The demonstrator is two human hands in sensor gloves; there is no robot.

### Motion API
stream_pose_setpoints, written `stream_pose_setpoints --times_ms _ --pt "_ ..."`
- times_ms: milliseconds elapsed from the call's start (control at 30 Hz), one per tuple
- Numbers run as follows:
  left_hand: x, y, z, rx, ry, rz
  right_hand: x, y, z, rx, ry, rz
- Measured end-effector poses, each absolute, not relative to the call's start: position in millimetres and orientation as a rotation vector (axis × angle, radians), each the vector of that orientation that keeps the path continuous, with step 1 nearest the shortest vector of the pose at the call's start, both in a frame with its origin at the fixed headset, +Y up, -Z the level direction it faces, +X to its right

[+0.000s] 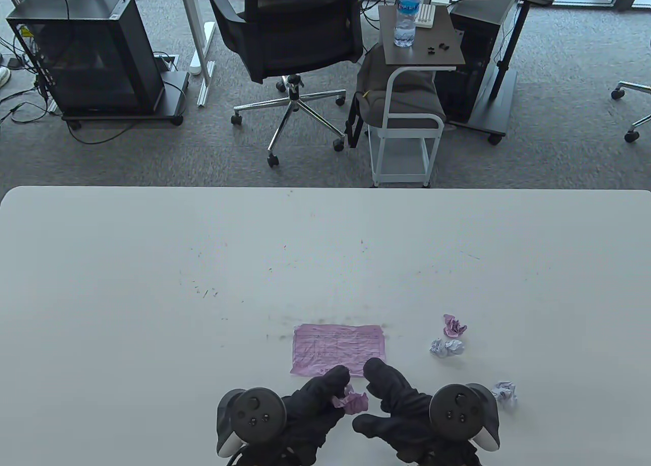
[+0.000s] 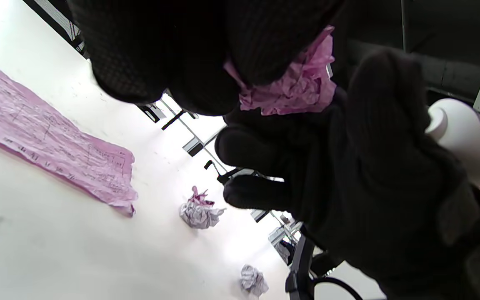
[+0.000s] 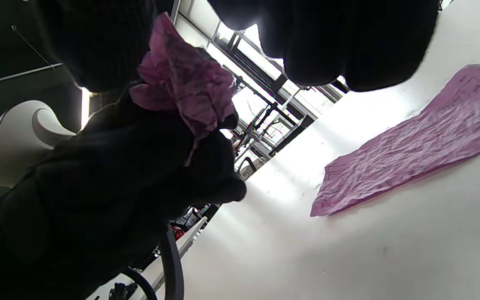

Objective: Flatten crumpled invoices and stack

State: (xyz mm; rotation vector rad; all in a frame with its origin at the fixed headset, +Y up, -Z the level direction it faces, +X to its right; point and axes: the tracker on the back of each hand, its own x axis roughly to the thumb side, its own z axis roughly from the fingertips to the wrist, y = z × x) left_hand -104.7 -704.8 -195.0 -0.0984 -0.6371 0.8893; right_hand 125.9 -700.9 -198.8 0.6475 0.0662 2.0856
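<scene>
Left hand (image 1: 310, 400) grips crumpled pink invoice (image 1: 353, 401) just above table (image 1: 152, 283). Right hand (image 1: 396, 402) beside it, fingers loosely spread (touching wad? cannot tell). Flattened pink invoice (image 1: 338, 349) lies just beyond both hands; three crumpled wads to right.

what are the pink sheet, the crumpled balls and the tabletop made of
Pink sheet: thin printed paper, matte, with fine creases and ruled form lines. Crumpled balls, pink ball, white ball: seemingly the same light paper, holding sharp folds. Tabletop: smooth white, faintly glossy, likely laminate or plastic; scuffs show.
</scene>
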Motion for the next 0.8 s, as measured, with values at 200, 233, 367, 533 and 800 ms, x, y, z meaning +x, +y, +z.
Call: stream_pose_setpoints --times_ms 200,233,367,533,800 --pt "-109 -710 -198 -0.149 -0.59 0.939 132 -693 -197 0.536 -0.126 2.25" --pt "-112 -712 -199 -0.177 -0.566 0.992 136 -693 -197 0.515 -0.14 2.229" --pt "-113 -722 -204 -0.315 -0.54 1.21 149 -697 -198 0.419 -0.174 2.1" --pt "-115 -724 -207 -0.312 -0.524 1.173 158 -693 -195 0.346 -0.292 2.146" --pt "-117 -729 -211 -0.388 -0.644 1.305 156 -697 -198 0.3 -0.221 1.908"
